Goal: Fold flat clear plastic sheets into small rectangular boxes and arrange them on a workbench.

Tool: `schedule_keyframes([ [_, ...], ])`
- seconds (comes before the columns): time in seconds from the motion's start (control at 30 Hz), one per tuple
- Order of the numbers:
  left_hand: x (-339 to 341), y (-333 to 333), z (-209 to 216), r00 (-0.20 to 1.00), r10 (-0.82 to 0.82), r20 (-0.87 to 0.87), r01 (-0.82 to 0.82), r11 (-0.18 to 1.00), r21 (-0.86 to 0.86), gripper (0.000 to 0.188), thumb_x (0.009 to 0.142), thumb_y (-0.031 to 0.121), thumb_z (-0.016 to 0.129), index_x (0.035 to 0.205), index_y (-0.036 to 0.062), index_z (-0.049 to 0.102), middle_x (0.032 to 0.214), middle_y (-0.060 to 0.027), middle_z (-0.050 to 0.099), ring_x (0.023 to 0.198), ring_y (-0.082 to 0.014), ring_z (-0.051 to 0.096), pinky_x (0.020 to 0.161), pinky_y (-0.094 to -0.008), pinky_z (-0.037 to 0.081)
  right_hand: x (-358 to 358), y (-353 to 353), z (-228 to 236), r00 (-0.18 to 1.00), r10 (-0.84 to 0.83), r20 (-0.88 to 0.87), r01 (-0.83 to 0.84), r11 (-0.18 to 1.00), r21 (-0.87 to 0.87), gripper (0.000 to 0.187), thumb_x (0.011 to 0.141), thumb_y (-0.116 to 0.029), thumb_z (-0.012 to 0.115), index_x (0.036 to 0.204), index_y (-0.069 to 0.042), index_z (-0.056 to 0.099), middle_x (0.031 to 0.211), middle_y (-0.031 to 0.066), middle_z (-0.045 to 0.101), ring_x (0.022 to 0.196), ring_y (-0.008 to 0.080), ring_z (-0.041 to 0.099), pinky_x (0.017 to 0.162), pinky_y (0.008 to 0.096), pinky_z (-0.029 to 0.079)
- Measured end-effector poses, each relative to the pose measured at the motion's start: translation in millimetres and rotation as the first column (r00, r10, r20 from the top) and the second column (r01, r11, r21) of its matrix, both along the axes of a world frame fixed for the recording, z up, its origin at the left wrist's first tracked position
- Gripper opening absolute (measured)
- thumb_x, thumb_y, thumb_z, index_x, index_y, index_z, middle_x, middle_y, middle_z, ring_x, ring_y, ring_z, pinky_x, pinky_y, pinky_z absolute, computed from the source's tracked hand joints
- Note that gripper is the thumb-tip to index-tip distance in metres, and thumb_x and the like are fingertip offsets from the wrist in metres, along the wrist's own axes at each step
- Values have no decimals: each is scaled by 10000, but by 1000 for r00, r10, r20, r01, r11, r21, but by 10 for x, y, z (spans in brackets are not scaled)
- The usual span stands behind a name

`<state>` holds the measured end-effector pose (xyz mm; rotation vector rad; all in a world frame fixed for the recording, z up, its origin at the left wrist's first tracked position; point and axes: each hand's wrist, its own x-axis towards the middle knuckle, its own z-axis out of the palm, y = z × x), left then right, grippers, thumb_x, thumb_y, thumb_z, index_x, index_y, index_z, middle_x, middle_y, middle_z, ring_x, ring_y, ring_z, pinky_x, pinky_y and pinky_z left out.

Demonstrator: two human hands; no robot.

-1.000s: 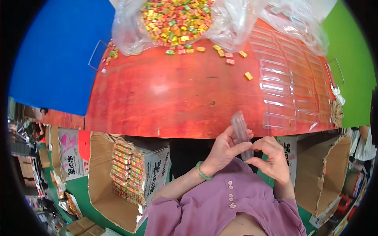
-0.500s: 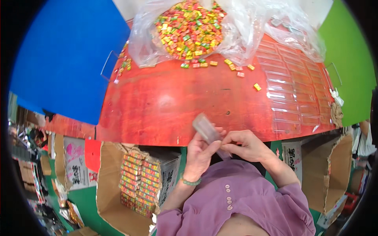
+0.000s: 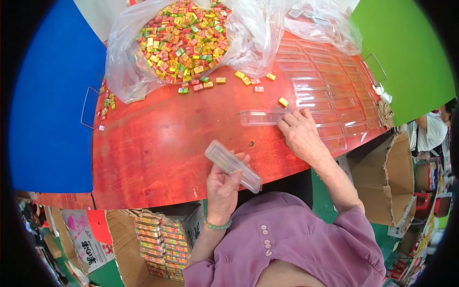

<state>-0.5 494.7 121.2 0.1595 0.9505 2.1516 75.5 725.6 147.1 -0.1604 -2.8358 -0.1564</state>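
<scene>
A stack of long, narrow clear plastic trays (image 3: 233,165) lies slanted in my left hand (image 3: 222,191), the fingers and thumb wrapped round it above the table's near edge. Farther out and to the right, my right hand (image 3: 302,136) grips the right end of a single clear tray (image 3: 258,118) at the red tabletop. That tray lies crosswise, beside rows of similar clear trays (image 3: 313,88) spread over the right part of the table. One small yellow wrapped piece (image 3: 283,101) sits just beyond my right fingers.
An open clear plastic bag (image 3: 122,71) heaped with small colourful wrapped pieces (image 3: 184,40) stands at the back; several lie loose before it. Blue (image 3: 52,95) and green (image 3: 406,62) panels flank the red table (image 3: 158,143). Cardboard boxes stand below, one holding stacked filled packs (image 3: 162,244).
My right hand has left my left hand's side and reached out to the right, with a single tray in it. The stack stays in my left hand. The whole view has shifted.
</scene>
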Motion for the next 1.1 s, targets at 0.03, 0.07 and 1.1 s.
schedule_keyframes([
  [0.03, -5, 17, -20, 999, -35, 32, 35, 999, 17, 461, 889, 13, 605, 1310, -4, 418, 1268, -157, 546, 1219, -289, 517, 1020, -408, 451, -29, 16, -22, 1000, -1, -19, 1, 1000, 11, 166, 714, -34, 577, 879, -44, 591, 850, 85, 551, 863, 247, 542, 808, 395, 395],
  [0.07, -10, 34, -32, 996, -69, 62, 67, 997, 34, 462, 888, -19, 595, 1313, 6, 417, 1280, -144, 539, 1234, -273, 506, 1028, -385, 440, -65, 31, -25, 1000, -1, -14, 1, 1000, 9, 166, 714, -34, 577, 879, -44, 591, 850, 85, 551, 863, 247, 542, 808, 395, 395],
  [1.1, -570, -543, -87, 939, 336, -70, -328, 939, 107, 407, 903, -34, 561, 1291, -12, 443, 1279, -171, 532, 1198, -279, 531, 1037, -396, 431, -1065, -1047, 403, 908, 419, 8, -59, 146, -987, 109, 853, -106, 644, 829, -7, 605, 753, 39, 634, 718, 131, 613, 605, 291, 454],
])
